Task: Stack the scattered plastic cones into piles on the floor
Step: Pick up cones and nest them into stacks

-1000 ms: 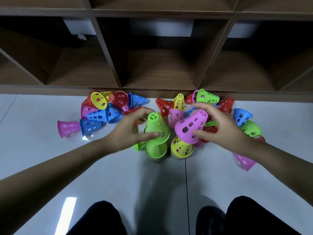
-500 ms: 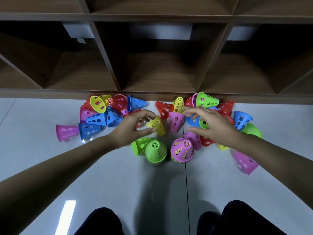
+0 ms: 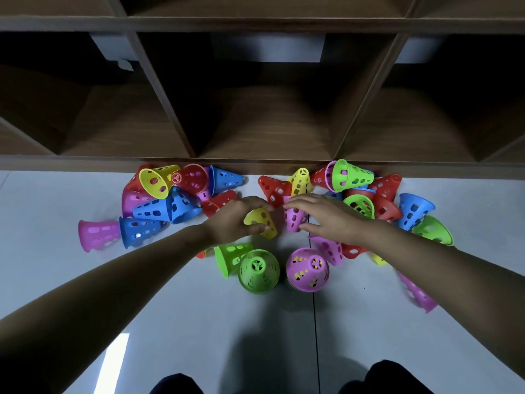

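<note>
Two upright piles stand near me on the floor: one topped by a green cone point(image 3: 258, 271), one topped by a purple cone point(image 3: 307, 269). Beyond them my left hand point(image 3: 235, 218) grips a yellow cone point(image 3: 262, 221) lying on its side, thumb below and fingers above. My right hand point(image 3: 326, 217) closes its fingers and thumb round a purple cone point(image 3: 294, 218) beside it. Several more red, blue, yellow, green and purple cones lie scattered behind and to both sides.
A wooden shelf unit point(image 3: 255, 129) with open compartments runs along the far side, right behind the cones. A green cone point(image 3: 231, 254) lies beside the green pile. A purple cone point(image 3: 419, 294) lies under my right forearm. My knees show at the bottom edge.
Both hands set a green and a purple cone on the piles, then reached forward into the heap. The left now grips a yellow cone, the right a purple one.
</note>
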